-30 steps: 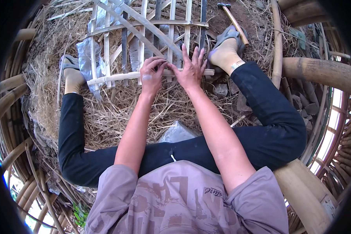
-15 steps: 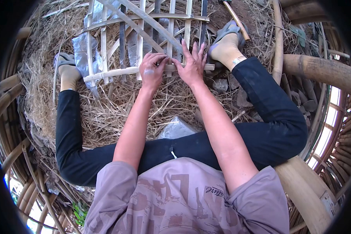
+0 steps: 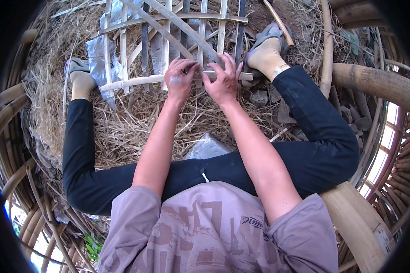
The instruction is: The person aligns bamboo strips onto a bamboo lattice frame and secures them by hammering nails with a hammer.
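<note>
A lattice of split bamboo strips [image 3: 141,81], some pale and some dark, lies on the straw in front of me. Two long diagonal strips [image 3: 180,28] cross its upright ones and run down to my hands. At the lower crosspiece, my left hand [image 3: 180,81] has its thumb and fingers pinched together; whatever is between the tips is too small or hidden. Just to the right, my right hand [image 3: 223,82] rests against the same crosspiece near the end of a diagonal strip, its thumb and fingers bent but apart.
Crumpled clear plastic [image 3: 100,59] lies under the lattice's left side. A wooden-handled tool [image 3: 279,22] sits by my right foot. Thick bamboo poles [image 3: 373,82] border the right side. A grey stone-like block [image 3: 207,148] lies between my legs, with straw around it.
My right hand's fingers, stretched upward before, are now more bent and drawn back. My left hand stays pinched near the crosspiece. The view has shifted slightly.
</note>
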The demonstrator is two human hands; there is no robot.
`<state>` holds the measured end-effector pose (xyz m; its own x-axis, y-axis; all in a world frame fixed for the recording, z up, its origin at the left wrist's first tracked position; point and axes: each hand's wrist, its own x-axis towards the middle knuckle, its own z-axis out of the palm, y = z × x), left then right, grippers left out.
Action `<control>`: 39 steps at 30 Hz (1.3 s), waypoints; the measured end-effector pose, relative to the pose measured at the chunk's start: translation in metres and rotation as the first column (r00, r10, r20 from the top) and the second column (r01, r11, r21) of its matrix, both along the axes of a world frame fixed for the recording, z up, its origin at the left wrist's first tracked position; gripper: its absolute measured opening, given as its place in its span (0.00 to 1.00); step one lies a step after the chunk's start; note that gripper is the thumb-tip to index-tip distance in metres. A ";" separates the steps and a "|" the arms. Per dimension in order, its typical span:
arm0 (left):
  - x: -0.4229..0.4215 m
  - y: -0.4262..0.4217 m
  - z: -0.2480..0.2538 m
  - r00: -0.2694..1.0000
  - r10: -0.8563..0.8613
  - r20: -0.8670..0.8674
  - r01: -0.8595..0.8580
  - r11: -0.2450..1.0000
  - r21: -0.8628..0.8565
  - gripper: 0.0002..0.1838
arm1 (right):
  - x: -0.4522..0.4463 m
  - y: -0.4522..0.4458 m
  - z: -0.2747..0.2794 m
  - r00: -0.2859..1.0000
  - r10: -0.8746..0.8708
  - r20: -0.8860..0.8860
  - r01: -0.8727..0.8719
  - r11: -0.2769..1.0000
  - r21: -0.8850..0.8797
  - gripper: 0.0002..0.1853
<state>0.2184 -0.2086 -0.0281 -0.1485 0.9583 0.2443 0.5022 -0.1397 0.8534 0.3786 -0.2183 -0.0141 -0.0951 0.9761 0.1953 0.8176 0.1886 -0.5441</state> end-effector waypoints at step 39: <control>-0.008 0.004 0.002 0.992 -0.022 0.121 0.044 0.982 -0.184 0.06 | -0.020 0.011 -0.009 0.998 0.048 -0.029 -0.049 0.998 -0.029 0.09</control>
